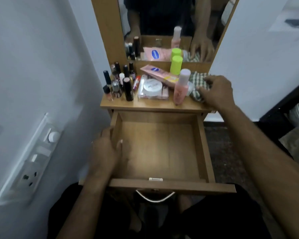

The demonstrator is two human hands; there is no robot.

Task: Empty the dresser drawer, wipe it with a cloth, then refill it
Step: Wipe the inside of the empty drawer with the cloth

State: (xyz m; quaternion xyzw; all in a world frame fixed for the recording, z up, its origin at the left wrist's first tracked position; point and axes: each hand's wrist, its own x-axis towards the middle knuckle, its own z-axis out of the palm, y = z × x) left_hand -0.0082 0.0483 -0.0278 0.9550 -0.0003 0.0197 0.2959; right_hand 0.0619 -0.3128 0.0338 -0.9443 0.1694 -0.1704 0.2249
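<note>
My left hand (107,149) clasps the left wall of the pulled-out drawer (162,149), thumb inside, fingers outside. My right hand (216,90) grips the checked cloth (196,78), which lies on the dresser top (145,105) right of the cosmetics (150,87).

We've got the drawer (159,152) pulled right out: light wood, floor bare, a pale curved handle hanging at its front. The left hand (105,152) straddles its left wall, thumb inside. Up on the dresser top (145,104) the green-and-white checked cloth (196,87) lies bunched at the right edge, gripped by the right hand (216,90). Just beside it stands a pink bottle (180,87), with a green-capped bottle (176,65) and a pink tube (155,71) behind. We see a round white compact (152,87) at the middle, and dark nail polish bottles (117,80) clustered upright at the left.
</note>
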